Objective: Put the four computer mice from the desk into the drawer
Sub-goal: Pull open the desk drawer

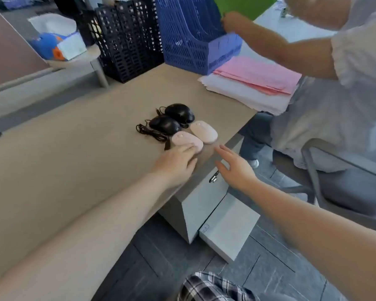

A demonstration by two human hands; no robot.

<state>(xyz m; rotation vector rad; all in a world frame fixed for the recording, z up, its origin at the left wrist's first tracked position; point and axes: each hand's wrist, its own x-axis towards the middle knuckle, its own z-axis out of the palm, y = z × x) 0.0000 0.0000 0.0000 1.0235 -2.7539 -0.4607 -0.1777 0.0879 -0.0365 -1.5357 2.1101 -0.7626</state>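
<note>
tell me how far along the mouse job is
Done: the bottom drawer stands open. No mouse is in it yet. In hand: the left hand rests its fingers on the near pink mouse; the right hand hovers open. Left: all four, including the other pink mouse and two black corded mice.

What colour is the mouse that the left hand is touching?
Pale pink. The mouse under the left hand shows best in the head view.
</note>
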